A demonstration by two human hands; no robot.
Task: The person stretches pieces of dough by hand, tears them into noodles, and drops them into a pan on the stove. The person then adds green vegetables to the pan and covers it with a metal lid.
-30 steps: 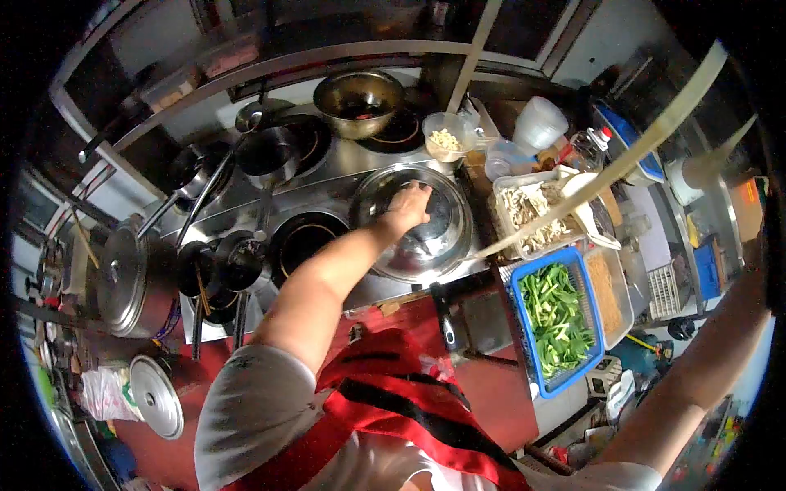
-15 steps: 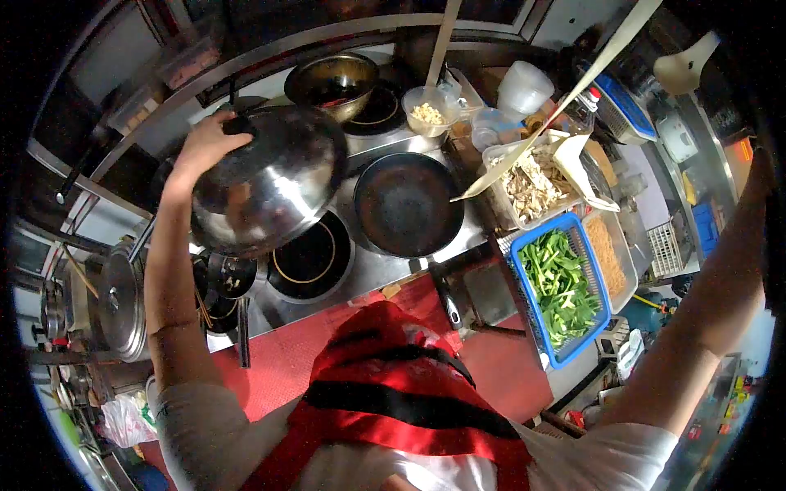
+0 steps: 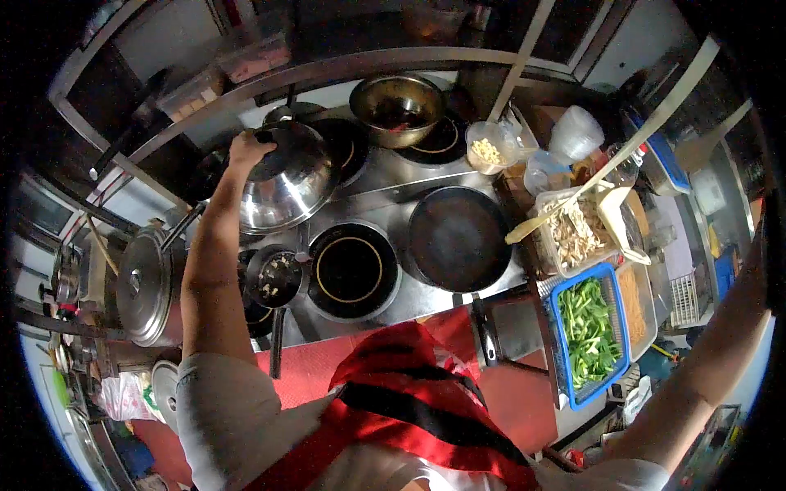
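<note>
Clamping my left hand (image 3: 250,150) on the lid (image 3: 293,190) beneath it, I leave the pan (image 3: 458,239), covered a second ago, bare to that hand's right; my right hand is out of view.

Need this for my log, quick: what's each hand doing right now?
Left hand: closed, holding the metal lid by its top.
Right hand: can't be told; it is out of view beyond the right edge.

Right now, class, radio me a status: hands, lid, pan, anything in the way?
Left hand gripping domed lid. Right hand out of view. Frying pan uncovered; nothing seen over its middle.
</note>
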